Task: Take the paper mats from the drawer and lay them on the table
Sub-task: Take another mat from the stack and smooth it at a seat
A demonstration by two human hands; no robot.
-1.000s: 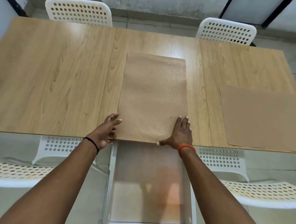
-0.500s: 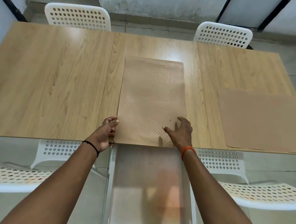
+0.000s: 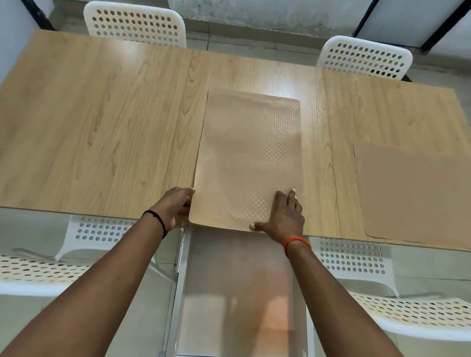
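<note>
Table (image 3: 89,135): wood top, 2 mats on it.
Drawer (image 3: 239,293): pulled open below the near edge; contents unclear.
Plain mat (image 3: 428,197): flat at right.
Textured mat (image 3: 247,162): centre, lengthwise, near edge at the table's edge.
Right hand (image 3: 285,214): fingers straight, pressing the near right corner.
Left hand (image 3: 175,208): fingers curled at the mat's left edge.
Advice: press flat, square it with the table edge.

Both arms reached forward and slightly inward. The left hand (image 3: 174,207), a black band at its wrist, curled its fingers at the near left edge of a mat, pinching it. The right hand (image 3: 285,218), an orange band at its wrist, lay flat, fingers straight, thumb spread leftward.
</note>
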